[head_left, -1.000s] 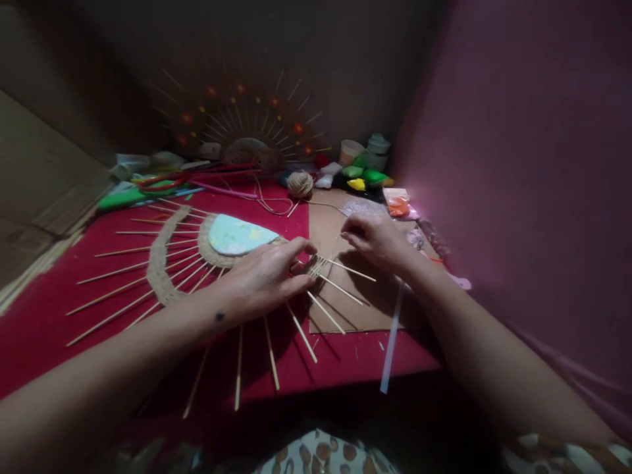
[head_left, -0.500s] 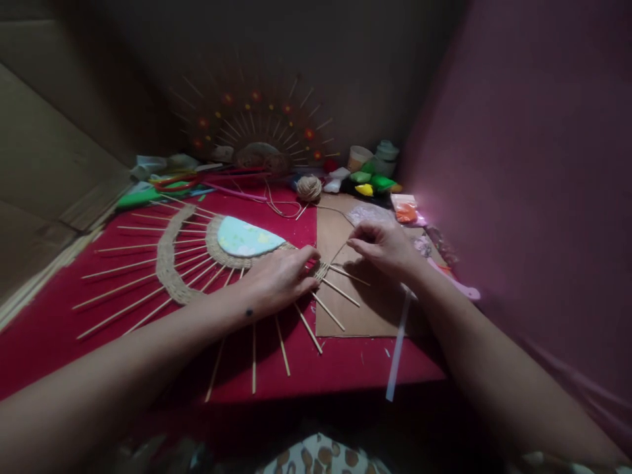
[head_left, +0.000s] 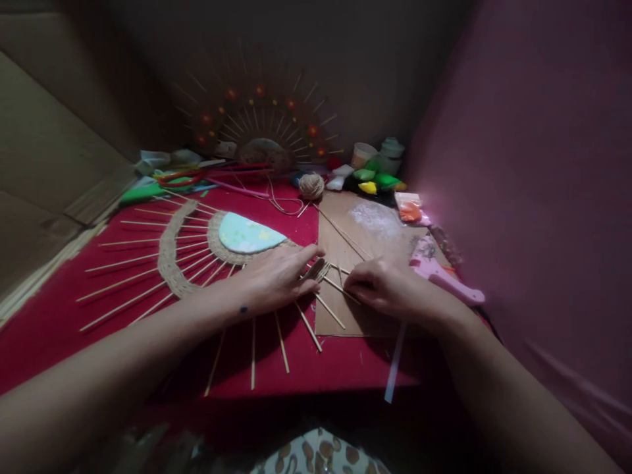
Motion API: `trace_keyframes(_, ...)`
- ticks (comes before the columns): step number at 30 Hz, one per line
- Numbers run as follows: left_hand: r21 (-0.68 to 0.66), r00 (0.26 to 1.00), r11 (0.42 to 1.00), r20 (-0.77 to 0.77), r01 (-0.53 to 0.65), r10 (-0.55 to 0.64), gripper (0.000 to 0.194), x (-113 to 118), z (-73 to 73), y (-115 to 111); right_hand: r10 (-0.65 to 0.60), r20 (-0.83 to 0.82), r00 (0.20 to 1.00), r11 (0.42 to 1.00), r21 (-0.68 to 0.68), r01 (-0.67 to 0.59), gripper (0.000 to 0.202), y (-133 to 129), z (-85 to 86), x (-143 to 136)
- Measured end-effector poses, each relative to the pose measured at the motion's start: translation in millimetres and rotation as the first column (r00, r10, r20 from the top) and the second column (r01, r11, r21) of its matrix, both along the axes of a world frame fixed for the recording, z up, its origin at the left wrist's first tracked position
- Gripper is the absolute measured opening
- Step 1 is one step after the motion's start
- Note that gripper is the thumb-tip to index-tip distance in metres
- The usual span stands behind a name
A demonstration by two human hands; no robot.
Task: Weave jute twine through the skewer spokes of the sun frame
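A half-round piece with thin wooden sticks point(head_left: 121, 287) fanning outward lies in front of me. At its centre is a light blue patterned half-disc point(head_left: 249, 232) edged with woven twine. An outer woven twine band point(head_left: 170, 253) crosses the sticks on the left. My left hand point(head_left: 271, 276) rests over the piece, thumb and fingers closed around the band's right end. Close by, my right hand point(head_left: 382, 283) pinches the twine point(head_left: 342, 230) beside the right-hand sticks; its fingertips are partly hidden. That twine leads back toward a twine ball point(head_left: 311, 186).
Under the right-hand sticks lies a brown board point(head_left: 336, 316) on the red cloth point(head_left: 296, 368). A pink glue gun point(head_left: 447, 282) and a clear strip point(head_left: 395, 368) are on the right. Scissors point(head_left: 180, 178), coloured clay packets point(head_left: 388, 181) and a flower-decorated stick fan point(head_left: 261, 125) stand behind.
My right hand has moved down and slightly right, closer to the sticks, drawing the twine along into a longer straight line. My left hand has stayed nearly in place.
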State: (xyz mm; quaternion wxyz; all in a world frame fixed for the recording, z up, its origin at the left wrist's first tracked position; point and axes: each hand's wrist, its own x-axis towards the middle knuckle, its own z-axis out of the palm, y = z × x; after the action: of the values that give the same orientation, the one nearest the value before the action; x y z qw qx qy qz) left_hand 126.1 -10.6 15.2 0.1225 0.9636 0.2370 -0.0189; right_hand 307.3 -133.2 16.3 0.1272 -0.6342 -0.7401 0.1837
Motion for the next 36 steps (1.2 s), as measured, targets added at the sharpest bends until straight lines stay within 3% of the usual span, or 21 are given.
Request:
trace_keyframes(4, -0.060, 1.000, 0.998, -0.001, 0.009, -0.009, 0.047, -7.1, 5.0, -0.6, 0.079, 0.032, 0.996, 0.996, 0.041, -0.080, 0.025, -5.9, 1.9, 2.2)
trace_keyframes(8, -0.082, 0.994, 0.991, 0.023, 0.105, -0.104, 0.036, -11.5, 2.6, 2.4, 0.094, 0.133, 0.987, 0.989, 0.103, -0.108, 0.024, -14.9, 5.3, 2.8)
trace_keyframes(13, 0.011, 0.984, 0.987, 0.081, 0.158, -0.159, 0.032, -10.8, -3.9, 3.6, 0.060, 0.172, 0.983, 0.989, 0.126, -0.083, 0.026, -24.9, -1.0, 2.2)
trace_keyframes(20, -0.073, 0.989, 0.994, 0.125, 0.087, -0.077, 0.026, -11.1, 0.4, 4.5, 0.009, 0.110, 0.994, 0.994, 0.109, -0.021, 0.027, -34.7, -0.4, -6.7)
trace_keyframes(25, -0.075, 0.982, 0.992, 0.169, 0.096, -0.083, 0.024, -9.3, -3.6, 8.9, -0.137, 0.144, 0.980, 0.970, 0.219, 0.104, 0.018, -41.8, -0.6, -14.6)
trace_keyframes(31, -0.051, 0.978, 0.993, 0.183, 0.109, -0.098, 0.024, -8.3, -4.7, 9.6, -0.060, 0.330, 0.942, 0.885, 0.455, -0.103, 0.016, -46.8, -4.7, -22.7)
trace_keyframes(36, -0.042, 0.979, 0.993, 0.179, 0.109, -0.100, 0.023, -6.6, -7.3, 8.8, -0.002, 0.401, 0.916, 0.851, 0.482, -0.209, 0.029, -47.4, -2.3, -31.3)
